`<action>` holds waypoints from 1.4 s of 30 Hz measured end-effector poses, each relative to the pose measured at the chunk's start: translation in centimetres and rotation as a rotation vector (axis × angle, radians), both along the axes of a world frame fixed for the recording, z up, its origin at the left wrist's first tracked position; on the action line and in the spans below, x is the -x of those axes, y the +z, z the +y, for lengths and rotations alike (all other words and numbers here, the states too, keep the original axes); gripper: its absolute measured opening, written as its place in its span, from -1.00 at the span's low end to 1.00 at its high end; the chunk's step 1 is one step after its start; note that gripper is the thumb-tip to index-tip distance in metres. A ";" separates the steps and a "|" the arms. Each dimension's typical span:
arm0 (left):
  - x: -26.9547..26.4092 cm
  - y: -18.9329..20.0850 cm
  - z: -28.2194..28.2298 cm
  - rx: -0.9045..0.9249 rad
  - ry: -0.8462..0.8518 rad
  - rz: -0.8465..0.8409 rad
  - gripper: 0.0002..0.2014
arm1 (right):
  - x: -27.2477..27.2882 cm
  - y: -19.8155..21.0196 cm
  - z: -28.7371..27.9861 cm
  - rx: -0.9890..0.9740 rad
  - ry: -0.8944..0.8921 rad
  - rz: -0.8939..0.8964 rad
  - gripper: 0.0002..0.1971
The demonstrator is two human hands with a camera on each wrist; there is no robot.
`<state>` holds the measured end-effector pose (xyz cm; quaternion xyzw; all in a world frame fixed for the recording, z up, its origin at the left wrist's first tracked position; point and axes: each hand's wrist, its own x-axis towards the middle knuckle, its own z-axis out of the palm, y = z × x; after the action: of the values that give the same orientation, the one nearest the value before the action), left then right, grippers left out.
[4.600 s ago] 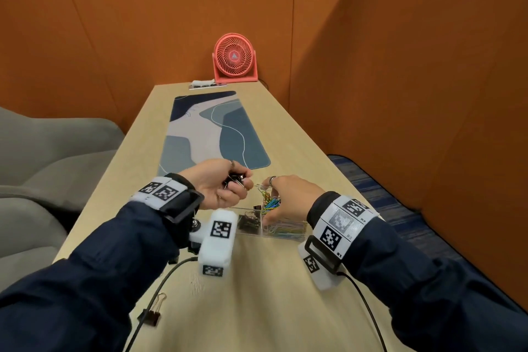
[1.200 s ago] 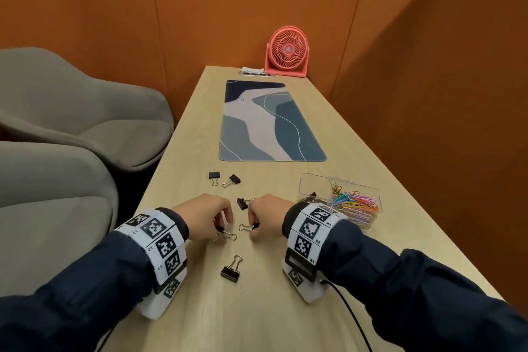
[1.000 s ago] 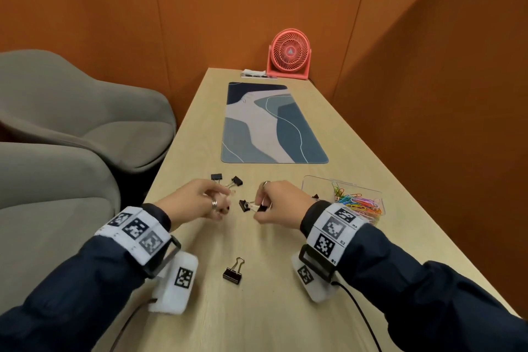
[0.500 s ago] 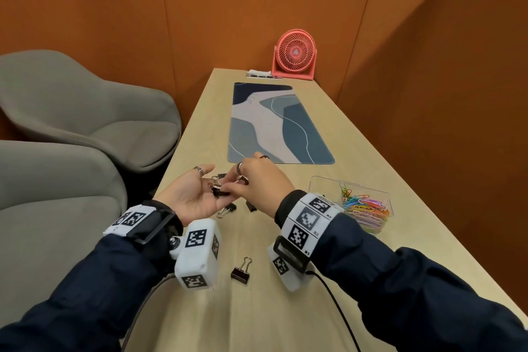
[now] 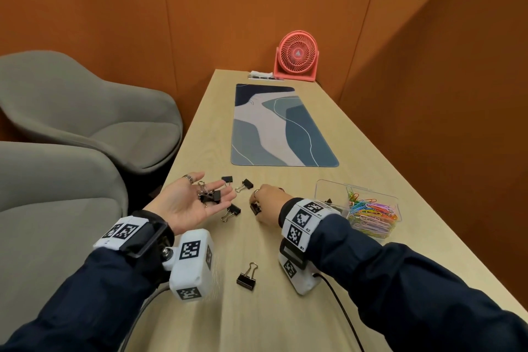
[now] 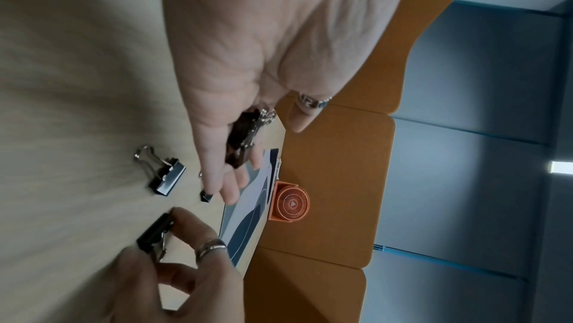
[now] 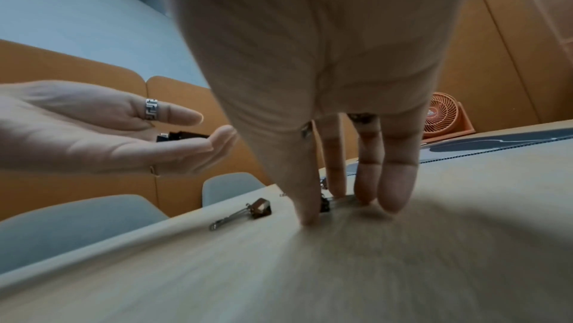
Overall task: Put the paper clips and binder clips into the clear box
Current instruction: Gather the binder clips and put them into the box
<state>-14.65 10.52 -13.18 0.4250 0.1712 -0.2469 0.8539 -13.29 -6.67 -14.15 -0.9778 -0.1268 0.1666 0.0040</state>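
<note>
Half a second ago both hands met above the table; now the right hand [image 5: 267, 206] has dropped to the wood and pinches a binder clip [image 5: 255, 208] between thumb and fingertips, while the left hand [image 5: 190, 201] lies palm up, fingers relaxed, as a tray.

Largest first: the box [image 5: 328, 188] sits well to the right of the right hand's fingers, already heaped with coloured paper clips [image 5: 371, 213], so that half looks done (a dark clip or two seem to lie in its near end, partly hidden by the wrist).

Binder clips are what is left. A small bunch [image 5: 208, 196] rests on the left palm. One [image 5: 232, 212] lies just below the left fingertips, two [image 5: 227, 179] [image 5: 245, 184] just beyond them, and one [image 5: 247, 277] well back between the wrists. None of these has reached the box yet.
</note>
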 end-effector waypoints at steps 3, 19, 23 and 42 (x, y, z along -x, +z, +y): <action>-0.2 -0.4 0.0 -0.012 0.010 -0.001 -0.59 | -0.2 0.1 0.4 -0.010 -0.036 -0.001 -0.67; 0.0 -0.9 -2.1 -0.056 0.017 0.001 -0.63 | 2.4 3.1 -1.1 -0.604 0.013 -0.224 -0.81; 0.5 -0.6 -4.2 0.112 -0.039 -0.018 -0.71 | 3.4 3.9 0.0 -0.630 0.141 -0.256 -0.85; 0.5 5.6 -16.1 -0.252 -0.507 -0.179 -0.74 | 5.8 5.1 -16.5 -0.125 -0.238 -0.082 -0.36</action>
<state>-15.11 -5.56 -7.59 0.5771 0.0130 -0.3907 0.7171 -19.04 -23.19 -9.08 -0.9897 -0.0202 0.1168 0.0797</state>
